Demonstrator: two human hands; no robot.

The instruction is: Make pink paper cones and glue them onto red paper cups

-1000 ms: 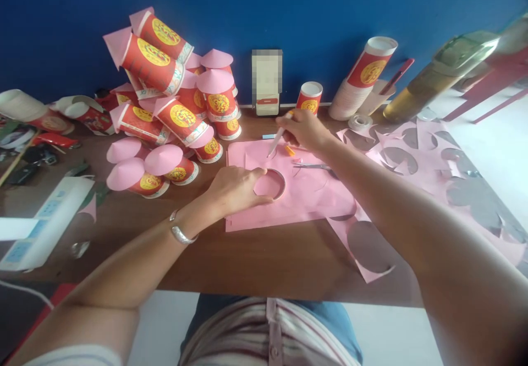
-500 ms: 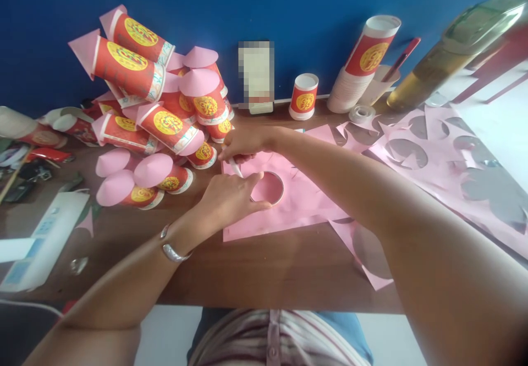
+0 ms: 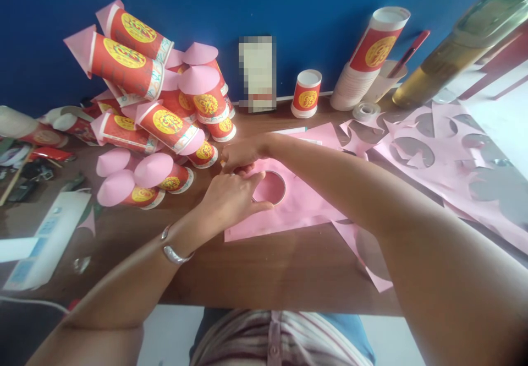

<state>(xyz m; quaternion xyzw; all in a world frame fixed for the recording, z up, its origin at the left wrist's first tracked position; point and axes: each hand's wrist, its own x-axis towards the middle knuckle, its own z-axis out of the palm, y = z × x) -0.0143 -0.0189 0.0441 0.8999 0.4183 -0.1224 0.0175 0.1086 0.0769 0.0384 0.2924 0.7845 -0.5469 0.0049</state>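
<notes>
Where the right forearm (image 3: 330,173) crosses: part of the pink sheet (image 3: 254,226) beyond the ring (image 3: 284,189) is covered; anything lying beneath the arm cannot be read.
Pen (image 3: 223,163): mostly hidden in the right hand, beyond and left of the ring; one pale end shows, the other is out of sight.
Phone (image 3: 258,74): beyond the ring; screen pixelated, unreadable.
Bottle (image 3: 445,55): far right of the ring, cut off at the frame edge.
Counts: 1 ring; 1 phone; 1 upright red cup (image 3: 306,97) beyond and right of the ring; 1 tape roll (image 3: 367,112), farther right; at least nine pink cones (image 3: 200,80) left of the ring, overlap preventing an exact tally.
Left hand (image 3: 226,195): thumb and forefinger parted around the ring's left side, gripping it on the sheet; that rim is partly masked.
Right hand (image 3: 243,154): fingers curled closed around the pen, near the left hand; contact between the hands uncertain.
</notes>
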